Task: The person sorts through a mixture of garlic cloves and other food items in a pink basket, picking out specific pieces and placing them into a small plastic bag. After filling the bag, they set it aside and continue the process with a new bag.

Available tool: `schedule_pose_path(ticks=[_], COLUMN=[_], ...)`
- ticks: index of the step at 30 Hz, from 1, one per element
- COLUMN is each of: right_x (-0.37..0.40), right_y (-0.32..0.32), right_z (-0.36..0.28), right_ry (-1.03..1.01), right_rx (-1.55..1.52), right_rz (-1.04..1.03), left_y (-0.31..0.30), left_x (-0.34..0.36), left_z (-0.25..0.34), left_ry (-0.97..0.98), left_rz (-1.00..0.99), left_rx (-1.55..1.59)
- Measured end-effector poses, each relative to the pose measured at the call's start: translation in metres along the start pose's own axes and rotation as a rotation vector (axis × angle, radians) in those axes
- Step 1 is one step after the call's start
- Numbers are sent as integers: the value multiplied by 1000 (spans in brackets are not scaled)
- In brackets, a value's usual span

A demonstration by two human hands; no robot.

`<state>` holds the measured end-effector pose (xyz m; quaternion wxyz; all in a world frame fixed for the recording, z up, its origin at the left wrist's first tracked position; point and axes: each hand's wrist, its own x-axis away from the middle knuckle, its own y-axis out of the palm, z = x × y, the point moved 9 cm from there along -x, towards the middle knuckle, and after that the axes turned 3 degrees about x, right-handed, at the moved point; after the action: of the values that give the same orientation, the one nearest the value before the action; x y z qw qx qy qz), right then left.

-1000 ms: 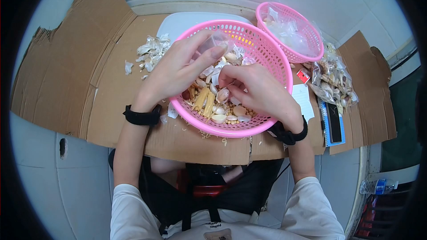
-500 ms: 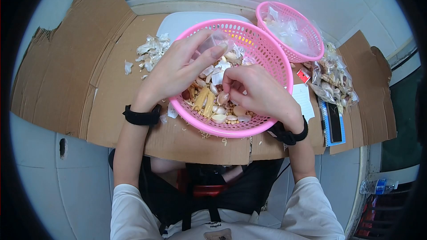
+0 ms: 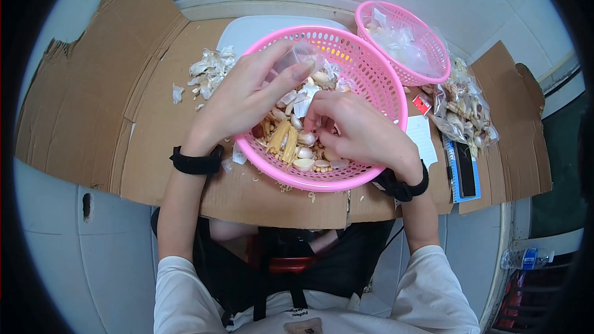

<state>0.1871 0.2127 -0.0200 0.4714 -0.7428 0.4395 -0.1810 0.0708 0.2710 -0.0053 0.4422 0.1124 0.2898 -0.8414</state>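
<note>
Touching: right hand (image 3: pixel 359 133) | garlic cloves (image 3: pixel 304 163) pale, glossy | basket (image 3: pixel 371 68) pink, perforated

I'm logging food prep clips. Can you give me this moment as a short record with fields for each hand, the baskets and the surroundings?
Left: left hand pinches a clear packet over the large pink basket.
Right: right hand has its fingers curled down among the garlic cloves; grip hidden.
Contents: cloves, yellow strips.
Upper right: small pink basket holding clear bags.
Left side: garlic skins piled on cardboard.
</note>
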Motion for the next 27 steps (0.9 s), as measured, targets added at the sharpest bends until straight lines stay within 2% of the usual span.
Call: schedule_pose_path(ticks=[4,6,7,9,13,15,16,18,19,21,27], right_x=[0,1,0,5,5,0,0,1,2,4,2], right_y=[-4,-12,-11,-24,-30,-11,-11,13,17,17,15], right_z=[3,4,4,-8,-11,6,7,8,14,11,9], right_ry=[39,-47,-47,-166,-87,181,182,131,131,-24,89], right_rx=[13,101,101,189,147,79,78,78,78,141,85], right_rz=[35,171,171,355,363,31,31,-182,-181,-82,-161], left_y=[0,-1,-1,-1,0,0,0,0,0,0,-1], left_x=[0,0,0,0,1,0,0,0,0,0,0], left_z=[0,-1,-4,-5,-1,2,4,5,4,3,8], left_ry=[30,40,29,18,12,9,16,23,19,15,44], left_rz=[16,22,25,28,19,17,17,18,20,22,18], left_rx=[8,-5,-19,-33,11,14,9,5,13,21,10])
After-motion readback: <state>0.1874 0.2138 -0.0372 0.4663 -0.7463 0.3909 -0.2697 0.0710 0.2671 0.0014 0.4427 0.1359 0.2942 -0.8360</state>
